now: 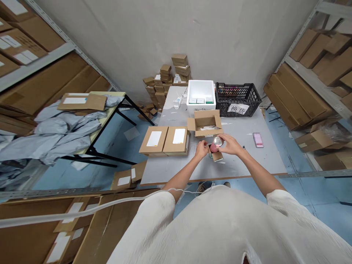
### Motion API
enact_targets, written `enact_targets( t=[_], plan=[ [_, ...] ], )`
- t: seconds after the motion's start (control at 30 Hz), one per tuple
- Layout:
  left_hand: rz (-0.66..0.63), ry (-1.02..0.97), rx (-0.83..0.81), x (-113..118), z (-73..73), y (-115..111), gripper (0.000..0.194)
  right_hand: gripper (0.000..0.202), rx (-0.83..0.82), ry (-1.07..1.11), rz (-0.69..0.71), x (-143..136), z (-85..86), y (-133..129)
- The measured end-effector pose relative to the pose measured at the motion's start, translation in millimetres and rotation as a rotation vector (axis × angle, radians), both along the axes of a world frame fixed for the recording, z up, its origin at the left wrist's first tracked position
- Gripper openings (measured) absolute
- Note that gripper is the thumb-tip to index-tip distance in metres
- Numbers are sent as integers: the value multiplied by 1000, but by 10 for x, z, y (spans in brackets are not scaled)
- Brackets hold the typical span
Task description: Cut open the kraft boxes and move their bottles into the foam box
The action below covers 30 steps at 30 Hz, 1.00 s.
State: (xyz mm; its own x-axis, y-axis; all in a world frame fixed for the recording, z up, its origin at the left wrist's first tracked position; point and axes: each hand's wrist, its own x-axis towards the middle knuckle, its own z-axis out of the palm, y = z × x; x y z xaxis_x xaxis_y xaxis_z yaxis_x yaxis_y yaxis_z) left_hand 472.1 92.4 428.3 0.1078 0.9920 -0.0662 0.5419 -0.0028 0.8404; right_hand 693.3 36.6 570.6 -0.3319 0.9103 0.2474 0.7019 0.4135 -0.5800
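Observation:
My right hand [230, 145] grips a pink container with a shiny silver lid [218, 141], tilted at the mouth of a small cardboard box [217, 156]. The container's lower end sits at the opening, and how far in it goes is hidden. At the small box's left edge, my left hand [202, 150] has its fingers pinched together on the box's side. One flap of the small box hangs out toward me. Just behind it stands an open cardboard carton [207, 122] with whitish contents.
Two closed cartons [165, 150] lie left on the grey table [176, 171]. Behind are a white bin [201, 88] and a black crate [238, 99]. A pink phone-like item [258, 140] lies right. Shelves flank both sides; a white cable [121, 200] crosses at lower left.

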Motion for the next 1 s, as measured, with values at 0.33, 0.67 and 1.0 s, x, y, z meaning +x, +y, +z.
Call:
enact_targets(
  t=[0.33, 0.67, 1.0],
  plan=[
    [-48, 2, -3, -3, 35, -54, 27, 45, -147, -224, -173, -200, -519, 101],
    [-85, -7, 59, -31, 22, -50, 29, 28, -95, -416, -194, -398, -836, 86],
    [-102, -36, 78, 21, -5, -41, 28, 38, -205, -442, -163, -323, -841, 106]
  ],
)
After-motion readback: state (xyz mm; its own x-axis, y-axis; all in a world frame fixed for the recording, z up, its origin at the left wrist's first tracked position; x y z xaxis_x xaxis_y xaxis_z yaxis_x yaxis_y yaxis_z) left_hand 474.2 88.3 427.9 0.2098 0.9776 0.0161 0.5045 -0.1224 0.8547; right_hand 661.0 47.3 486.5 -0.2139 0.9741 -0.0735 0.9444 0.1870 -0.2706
